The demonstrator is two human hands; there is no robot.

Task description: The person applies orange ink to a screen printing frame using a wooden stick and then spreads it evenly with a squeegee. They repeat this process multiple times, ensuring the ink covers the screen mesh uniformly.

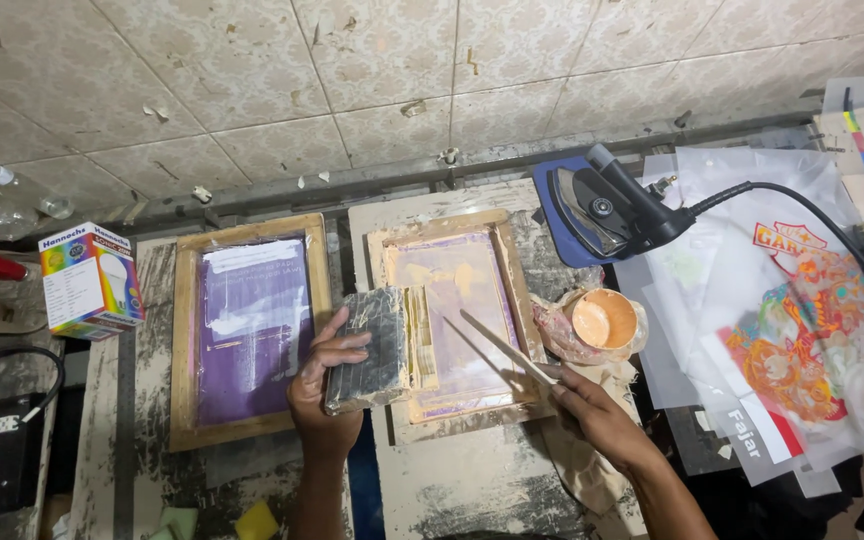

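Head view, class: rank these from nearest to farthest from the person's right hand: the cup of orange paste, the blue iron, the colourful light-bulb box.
Measured from the right hand, which holds a thin stick:
1. Cup of orange paste, just above the hand, slightly right.
2. Blue iron, farther up, at the bench's back edge.
3. Colourful light-bulb box, far across on the left side.

Clothes iron (597,215) — bulb box (89,280) — sponges (255,521)

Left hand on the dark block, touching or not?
Touching. The head view shows the left hand with fingers wrapped over the near edge of the dark block, gripping it above the wooden screen frame.
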